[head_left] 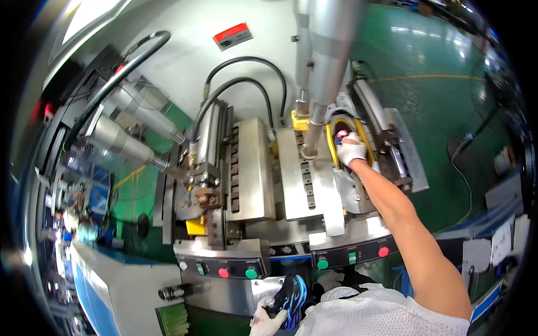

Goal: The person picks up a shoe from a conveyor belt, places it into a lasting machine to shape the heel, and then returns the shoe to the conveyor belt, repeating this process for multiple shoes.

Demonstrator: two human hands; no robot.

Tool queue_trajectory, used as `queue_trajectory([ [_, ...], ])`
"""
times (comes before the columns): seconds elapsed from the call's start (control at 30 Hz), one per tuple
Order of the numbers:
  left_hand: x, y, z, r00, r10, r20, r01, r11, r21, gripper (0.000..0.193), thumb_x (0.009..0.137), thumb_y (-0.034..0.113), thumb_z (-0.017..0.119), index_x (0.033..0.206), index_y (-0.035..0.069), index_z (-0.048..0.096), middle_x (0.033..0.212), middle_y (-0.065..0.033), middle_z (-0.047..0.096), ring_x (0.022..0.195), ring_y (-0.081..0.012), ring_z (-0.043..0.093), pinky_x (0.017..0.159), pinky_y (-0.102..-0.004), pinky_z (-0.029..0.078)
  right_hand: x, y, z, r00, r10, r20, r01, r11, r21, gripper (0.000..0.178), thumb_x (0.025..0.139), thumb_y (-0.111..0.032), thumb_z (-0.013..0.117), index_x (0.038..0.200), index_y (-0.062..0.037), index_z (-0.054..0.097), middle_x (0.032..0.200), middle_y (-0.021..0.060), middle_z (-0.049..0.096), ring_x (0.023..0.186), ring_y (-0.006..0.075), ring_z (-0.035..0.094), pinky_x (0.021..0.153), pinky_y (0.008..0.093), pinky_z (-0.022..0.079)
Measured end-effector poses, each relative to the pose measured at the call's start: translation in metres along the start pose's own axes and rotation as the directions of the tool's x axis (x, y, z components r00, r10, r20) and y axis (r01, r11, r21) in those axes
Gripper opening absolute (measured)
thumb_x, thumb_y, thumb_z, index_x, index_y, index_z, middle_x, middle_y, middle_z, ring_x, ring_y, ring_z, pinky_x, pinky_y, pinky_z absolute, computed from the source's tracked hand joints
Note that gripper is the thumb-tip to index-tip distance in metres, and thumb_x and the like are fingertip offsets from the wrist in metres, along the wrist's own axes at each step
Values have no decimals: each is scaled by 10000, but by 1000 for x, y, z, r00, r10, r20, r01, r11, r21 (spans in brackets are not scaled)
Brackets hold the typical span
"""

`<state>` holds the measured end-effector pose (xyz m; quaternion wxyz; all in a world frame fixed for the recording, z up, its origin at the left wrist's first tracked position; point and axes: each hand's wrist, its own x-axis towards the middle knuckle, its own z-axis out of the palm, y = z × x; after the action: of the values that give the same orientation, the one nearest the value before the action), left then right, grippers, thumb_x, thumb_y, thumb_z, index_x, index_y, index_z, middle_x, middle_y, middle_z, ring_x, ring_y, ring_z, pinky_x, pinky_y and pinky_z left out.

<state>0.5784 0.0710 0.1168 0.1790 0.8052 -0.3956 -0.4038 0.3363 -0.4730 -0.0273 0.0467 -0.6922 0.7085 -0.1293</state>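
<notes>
My left hand (268, 320), in a white glove, is closed on a dark shoe (291, 302) with bright blue edging, low in the middle by my body. My right hand (352, 150), also gloved, reaches forward into the right station of a metal press. Its fingers are bent inside a yellow-rimmed oval holder (332, 147). A small pink-red object (341, 134) shows at the fingertips; its kind and what the fingers grip are too small to make out.
Two control panels (221, 269) with red and green buttons line the machine's front edge. Thick metal cylinders (330, 50) slant down beside my right hand. Black hoses (241, 59) arch over the steel blocks (252, 168). A cable (465, 173) lies on the green floor at right.
</notes>
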Motion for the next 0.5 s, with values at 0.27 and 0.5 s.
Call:
queue_trajectory([
  [0.27, -15, -173, 66, 738, -355, -574, 304, 934, -186, 498, 865, 236, 701, 1293, 49, 528, 1263, -157, 658, 1163, -316, 644, 995, -399, 491, 30, 46, 15, 987, -123, 105, 97, 970, 224, 572, 800, -541, 709, 1046, -25, 735, 1005, 246, 725, 976, 392, 714, 853, 486, 526],
  [0.5, 44, -241, 151, 744, -507, -436, 386, 858, -339, 756, 858, 326, 743, 1487, 163, 357, 1480, -193, 437, 1395, -430, 414, 1038, -751, 312, -110, 5, -31, 897, -387, -214, 439, 838, 325, 653, 1026, -335, 570, 1520, 42, 372, 1509, 249, 477, 1370, 337, 502, 1138, 411, 399],
])
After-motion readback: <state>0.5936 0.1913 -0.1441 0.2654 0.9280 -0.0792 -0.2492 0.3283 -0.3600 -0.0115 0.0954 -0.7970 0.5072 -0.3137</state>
